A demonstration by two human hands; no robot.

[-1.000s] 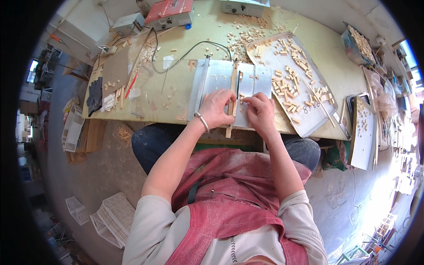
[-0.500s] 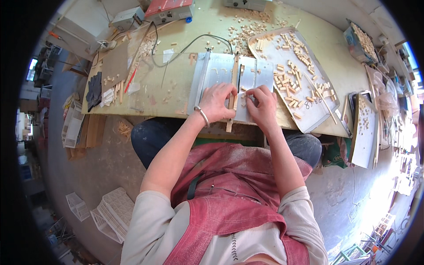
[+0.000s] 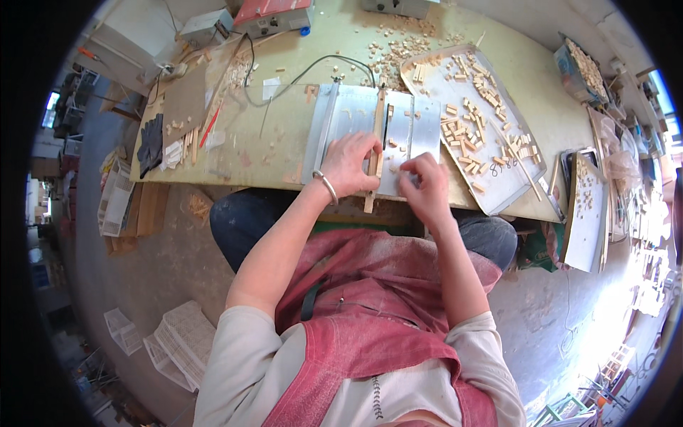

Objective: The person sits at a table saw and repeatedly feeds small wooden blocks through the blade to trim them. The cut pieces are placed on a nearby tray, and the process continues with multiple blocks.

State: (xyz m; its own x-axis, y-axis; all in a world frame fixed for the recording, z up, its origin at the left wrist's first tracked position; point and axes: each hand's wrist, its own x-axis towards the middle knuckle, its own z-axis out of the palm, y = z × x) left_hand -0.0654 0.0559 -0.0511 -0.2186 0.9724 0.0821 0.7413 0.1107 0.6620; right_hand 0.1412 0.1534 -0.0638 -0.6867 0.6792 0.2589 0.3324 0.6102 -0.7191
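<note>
A small table saw with a silvery metal top (image 3: 428, 114) stands at the bench's front edge, its dark blade slot (image 3: 388, 128) running away from me. Left of the slot lies a long wooden strip (image 3: 379, 107), its near end jutting past the edge. My left hand (image 3: 350, 165), with a bangle at the wrist, is closed on that strip near its front end. Over the saw top's right front part is my right hand (image 3: 425, 186), its fingers curled; whether a small piece is between them is hidden. Small wood bits (image 3: 393, 143) lie beside the slot.
Right of the saw is a metal tray (image 3: 498, 203) with many small wooden blocks. Wood offcuts (image 3: 405, 50) are scattered behind. A black cable (image 3: 313, 71) crosses the bench. A dark glove (image 3: 151, 146) and a red pen-like tool (image 3: 211, 127) lie left.
My right hand has drawn back slightly right and toward me, away from the blade slot. My left hand stays on the wooden strip.
</note>
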